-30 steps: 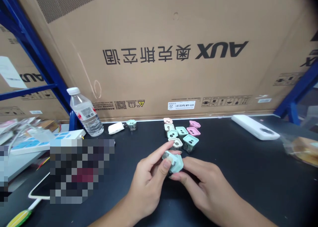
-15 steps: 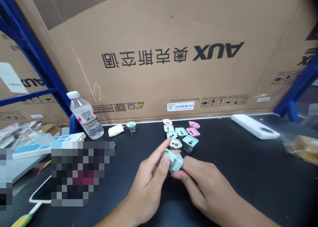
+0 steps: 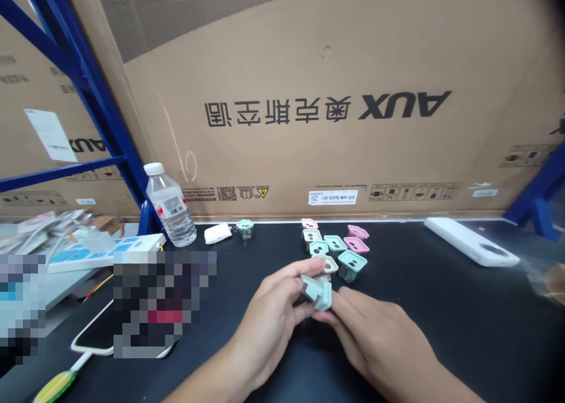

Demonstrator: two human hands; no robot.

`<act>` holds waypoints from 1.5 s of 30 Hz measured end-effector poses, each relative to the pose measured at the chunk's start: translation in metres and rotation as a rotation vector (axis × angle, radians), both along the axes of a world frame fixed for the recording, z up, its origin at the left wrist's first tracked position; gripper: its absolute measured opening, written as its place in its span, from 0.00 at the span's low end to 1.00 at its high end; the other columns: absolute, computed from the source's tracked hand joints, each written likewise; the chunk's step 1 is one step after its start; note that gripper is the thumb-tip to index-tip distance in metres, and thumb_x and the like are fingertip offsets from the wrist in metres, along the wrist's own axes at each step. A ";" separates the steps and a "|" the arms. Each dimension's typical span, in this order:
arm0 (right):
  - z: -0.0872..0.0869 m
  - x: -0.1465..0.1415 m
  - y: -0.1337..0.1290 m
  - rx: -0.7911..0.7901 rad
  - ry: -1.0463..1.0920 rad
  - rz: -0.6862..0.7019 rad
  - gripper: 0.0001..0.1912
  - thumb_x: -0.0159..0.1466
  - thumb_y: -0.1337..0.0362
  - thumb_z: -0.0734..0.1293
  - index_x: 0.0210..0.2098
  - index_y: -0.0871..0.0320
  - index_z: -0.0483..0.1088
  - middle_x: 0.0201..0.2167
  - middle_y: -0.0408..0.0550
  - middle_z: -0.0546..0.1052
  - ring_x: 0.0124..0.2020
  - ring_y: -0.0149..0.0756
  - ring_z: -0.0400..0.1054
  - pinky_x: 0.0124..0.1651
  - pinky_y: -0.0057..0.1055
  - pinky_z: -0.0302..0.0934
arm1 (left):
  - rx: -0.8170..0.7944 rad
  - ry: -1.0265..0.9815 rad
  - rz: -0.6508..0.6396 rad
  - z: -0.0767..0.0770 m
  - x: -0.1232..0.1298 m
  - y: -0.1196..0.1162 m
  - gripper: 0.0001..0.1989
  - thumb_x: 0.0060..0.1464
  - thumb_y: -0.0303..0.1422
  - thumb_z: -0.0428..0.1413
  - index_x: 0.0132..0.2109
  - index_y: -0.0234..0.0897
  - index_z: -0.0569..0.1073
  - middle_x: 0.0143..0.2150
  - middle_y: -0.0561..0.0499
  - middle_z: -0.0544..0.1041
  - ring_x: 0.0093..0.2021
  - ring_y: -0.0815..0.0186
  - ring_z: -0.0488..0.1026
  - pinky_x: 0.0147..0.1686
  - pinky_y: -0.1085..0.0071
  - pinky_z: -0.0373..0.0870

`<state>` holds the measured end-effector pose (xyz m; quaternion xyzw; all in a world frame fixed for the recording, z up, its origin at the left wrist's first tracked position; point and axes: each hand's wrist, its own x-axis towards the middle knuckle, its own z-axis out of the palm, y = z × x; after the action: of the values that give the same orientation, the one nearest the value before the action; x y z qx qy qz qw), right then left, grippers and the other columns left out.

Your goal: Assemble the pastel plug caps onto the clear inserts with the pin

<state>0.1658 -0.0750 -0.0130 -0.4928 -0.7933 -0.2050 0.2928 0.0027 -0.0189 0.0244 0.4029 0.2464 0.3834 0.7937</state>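
Observation:
Between my two hands is a mint-green plastic pencil sharpener (image 3: 321, 294), held above the dark table. My left hand (image 3: 271, 315) pinches its left side, with the index finger stretched over the far edge. My right hand (image 3: 386, 332) grips it from the right, fingers curled and partly covering it. Just beyond my fingers stand several two-hole sharpeners with see-through bodies: a mint one (image 3: 352, 263), a cream one (image 3: 329, 265) partly behind my left fingertips, and a pink one (image 3: 356, 245).
At the left stand a water bottle (image 3: 171, 206), a white case (image 3: 218, 233) and a lone mint sharpener (image 3: 245, 226). A power strip (image 3: 106, 253) and a phone (image 3: 95, 329) lie nearer. A white power bank (image 3: 470, 242) rests at the right. Behind is a large carton (image 3: 282, 156).
The camera view has shifted, so the scene sits further right and slightly lower. My left thumb has slid back off the sharpener's top, and the sharpener has tilted a little.

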 end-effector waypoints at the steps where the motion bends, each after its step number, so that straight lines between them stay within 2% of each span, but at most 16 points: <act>1: 0.000 0.000 0.001 0.009 -0.029 -0.007 0.12 0.72 0.64 0.55 0.35 0.54 0.65 0.22 0.40 0.68 0.21 0.35 0.62 0.23 0.33 0.44 | -0.011 0.005 -0.001 0.001 0.000 0.001 0.15 0.54 0.25 0.51 0.47 0.29 0.77 0.53 0.37 0.75 0.56 0.50 0.69 0.47 0.60 0.70; 5: 0.002 -0.003 0.003 0.074 -0.122 -0.023 0.14 0.73 0.63 0.53 0.33 0.54 0.64 0.20 0.40 0.65 0.18 0.35 0.60 0.22 0.33 0.44 | -0.050 0.007 0.008 -0.001 0.000 0.004 0.09 0.51 0.23 0.53 0.40 0.31 0.74 0.49 0.37 0.77 0.52 0.51 0.72 0.38 0.65 0.70; 9: 0.001 -0.007 0.006 0.090 -0.158 -0.045 0.15 0.73 0.60 0.53 0.33 0.54 0.64 0.21 0.40 0.66 0.17 0.35 0.60 0.21 0.33 0.45 | -0.078 -0.003 0.087 -0.003 0.002 0.003 0.07 0.51 0.23 0.54 0.39 0.35 0.68 0.44 0.39 0.78 0.46 0.54 0.74 0.31 0.69 0.68; 12: 0.000 -0.007 0.008 0.032 -0.129 -0.039 0.15 0.73 0.59 0.52 0.35 0.54 0.66 0.22 0.41 0.67 0.17 0.35 0.62 0.19 0.32 0.49 | -0.069 -0.001 0.148 0.000 0.002 0.003 0.08 0.51 0.23 0.53 0.39 0.36 0.66 0.42 0.42 0.78 0.46 0.55 0.75 0.33 0.68 0.68; 14: 0.001 -0.003 0.008 -0.052 -0.099 -0.026 0.15 0.73 0.60 0.52 0.40 0.55 0.68 0.24 0.42 0.69 0.18 0.34 0.64 0.19 0.30 0.54 | -0.021 0.010 0.187 0.004 0.000 0.005 0.08 0.51 0.22 0.52 0.39 0.36 0.65 0.41 0.43 0.78 0.46 0.56 0.75 0.38 0.65 0.69; 16: 0.005 0.004 0.008 -0.105 -0.093 -0.012 0.16 0.72 0.65 0.51 0.49 0.57 0.67 0.28 0.45 0.73 0.21 0.34 0.68 0.21 0.29 0.61 | 0.049 0.019 0.233 0.007 -0.003 0.010 0.07 0.52 0.23 0.52 0.39 0.37 0.64 0.39 0.45 0.78 0.44 0.58 0.75 0.39 0.64 0.70; 18: 0.010 0.011 0.006 -0.113 -0.076 0.015 0.20 0.70 0.70 0.51 0.56 0.57 0.65 0.34 0.49 0.76 0.28 0.35 0.73 0.27 0.28 0.67 | 0.089 0.029 0.275 0.007 -0.006 0.016 0.07 0.51 0.23 0.51 0.38 0.37 0.64 0.37 0.46 0.77 0.44 0.58 0.74 0.38 0.65 0.70; 20: 0.015 0.016 0.004 -0.145 -0.027 0.049 0.23 0.68 0.72 0.53 0.59 0.54 0.63 0.39 0.50 0.78 0.34 0.36 0.76 0.33 0.27 0.70 | 0.096 0.038 0.295 0.006 -0.007 0.021 0.07 0.50 0.23 0.50 0.37 0.37 0.64 0.37 0.48 0.75 0.45 0.58 0.73 0.37 0.65 0.70; 24: 0.016 0.013 0.002 -0.159 -0.027 0.040 0.23 0.66 0.72 0.54 0.57 0.52 0.66 0.27 0.44 0.79 0.21 0.33 0.73 0.25 0.25 0.68 | 0.155 0.070 0.326 0.000 -0.006 0.023 0.06 0.50 0.24 0.51 0.37 0.37 0.66 0.37 0.48 0.75 0.46 0.57 0.73 0.38 0.66 0.69; 27: 0.011 0.006 0.002 -0.142 -0.049 -0.002 0.21 0.66 0.72 0.54 0.53 0.54 0.69 0.21 0.43 0.77 0.17 0.33 0.71 0.23 0.24 0.66 | 0.271 0.174 0.365 -0.001 -0.002 0.018 0.04 0.51 0.26 0.54 0.36 0.36 0.68 0.38 0.47 0.76 0.46 0.59 0.74 0.41 0.68 0.67; 33: 0.007 0.004 0.003 -0.124 -0.055 -0.040 0.21 0.64 0.73 0.54 0.52 0.55 0.69 0.20 0.43 0.76 0.13 0.33 0.67 0.20 0.25 0.62 | 0.365 0.241 0.391 -0.002 0.003 0.010 0.07 0.53 0.29 0.57 0.40 0.37 0.68 0.41 0.48 0.76 0.45 0.63 0.73 0.45 0.70 0.67; 38: 0.001 0.005 0.001 -0.117 -0.063 -0.106 0.23 0.62 0.74 0.55 0.53 0.56 0.67 0.21 0.44 0.77 0.14 0.33 0.68 0.20 0.25 0.60 | 0.453 0.249 0.384 -0.006 0.007 0.007 0.09 0.54 0.28 0.56 0.44 0.36 0.70 0.48 0.45 0.76 0.52 0.61 0.72 0.49 0.70 0.68; 45: -0.003 0.000 0.002 -0.164 -0.123 -0.121 0.21 0.60 0.76 0.53 0.49 0.62 0.67 0.21 0.45 0.75 0.15 0.34 0.70 0.19 0.27 0.57 | 0.365 0.308 0.299 -0.005 0.012 0.002 0.17 0.56 0.29 0.54 0.53 0.35 0.72 0.54 0.44 0.76 0.59 0.56 0.68 0.52 0.67 0.69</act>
<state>0.1659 -0.0733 -0.0162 -0.5488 -0.7927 -0.1865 0.1890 0.0142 -0.0174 0.0191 0.5518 0.3480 0.4684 0.5959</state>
